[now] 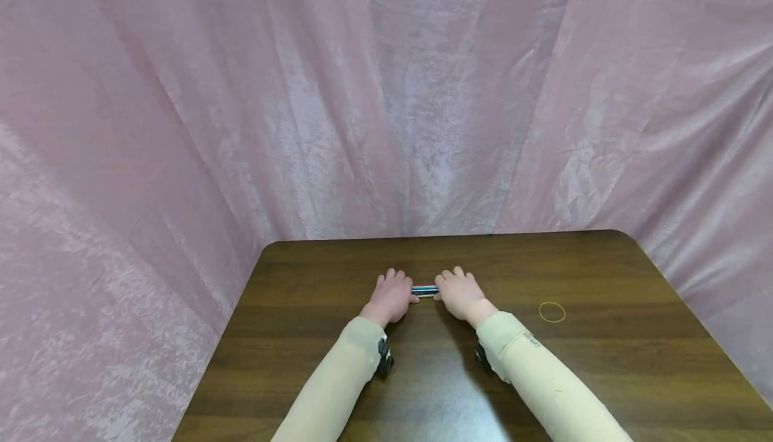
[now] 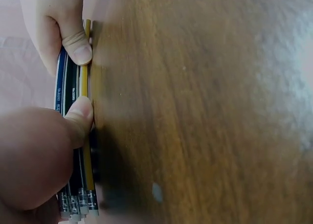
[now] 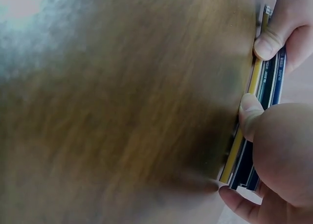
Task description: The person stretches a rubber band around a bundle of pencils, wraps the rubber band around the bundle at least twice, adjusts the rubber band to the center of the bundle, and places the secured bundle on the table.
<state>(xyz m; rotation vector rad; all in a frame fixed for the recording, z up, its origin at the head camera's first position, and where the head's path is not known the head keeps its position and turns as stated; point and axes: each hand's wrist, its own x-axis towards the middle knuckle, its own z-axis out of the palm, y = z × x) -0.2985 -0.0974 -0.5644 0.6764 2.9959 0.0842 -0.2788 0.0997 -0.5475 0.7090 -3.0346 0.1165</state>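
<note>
Left hand [image 1: 392, 296] and right hand [image 1: 461, 294] grip the pencils [image 1: 425, 290] side by side, thumbs against them, presumably keeping them bunched; a band [image 1: 552, 302] lies apart, rightward.

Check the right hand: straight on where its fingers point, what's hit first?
Probably the pink curtain: the right hand points across the tabletop toward it, nothing visible between; height and depth are unclear.

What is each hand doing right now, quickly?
Left hand: closed, holding the pencils toward their eraser ends.
Right hand: closed, holding the same pencils toward the other end.
</note>
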